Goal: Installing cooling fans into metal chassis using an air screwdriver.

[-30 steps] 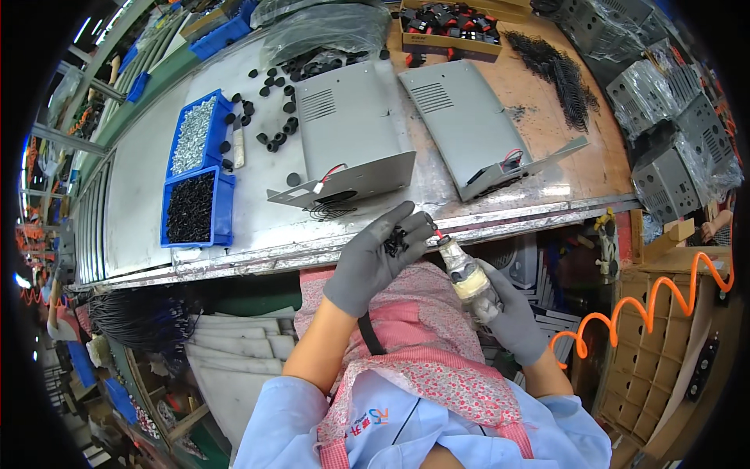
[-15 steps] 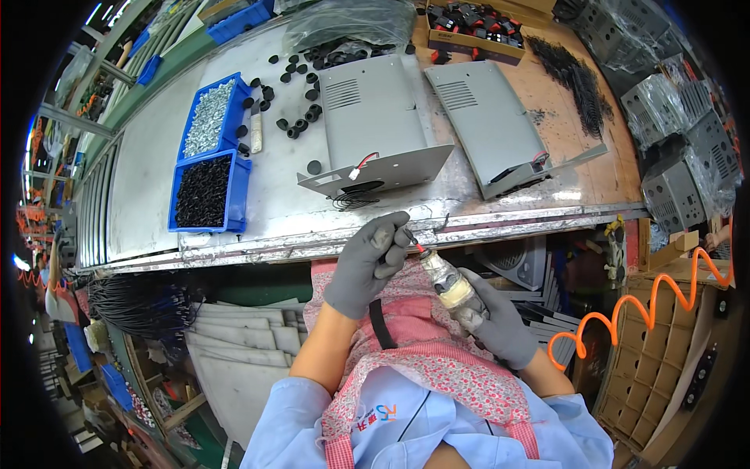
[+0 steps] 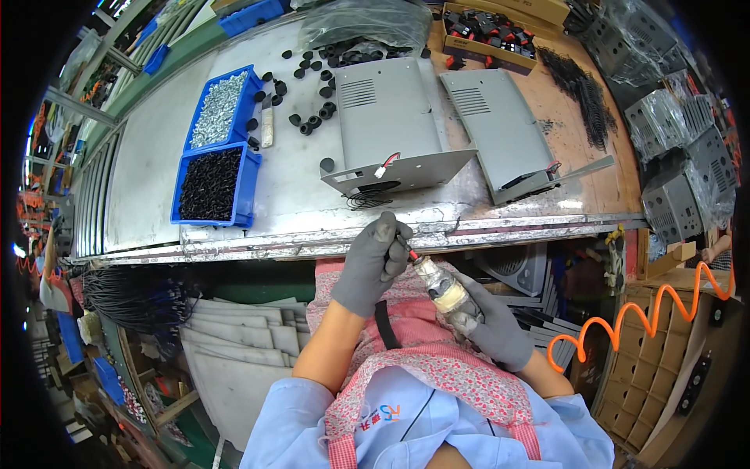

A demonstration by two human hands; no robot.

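Scanning the worktable from the left, saw a blue bin of silver fasteners, with a blue bin of black screws against its near end, then a pale flat strip and scattered black caps. Met the left grey panel next — with a bent near flap raised between the hands and the vented face — then an open carton farther back, the right grey panel and a heap of black coils. Noted an orange coiled hose at far right. Had the left hand before the table edge, nearly closed, pinching a small dark piece — too small to identify. Gripped the tape-wrapped driver with the right hand, closed round the body, pointing the red-ended tip at the left fingertips; could not tell whether touching.
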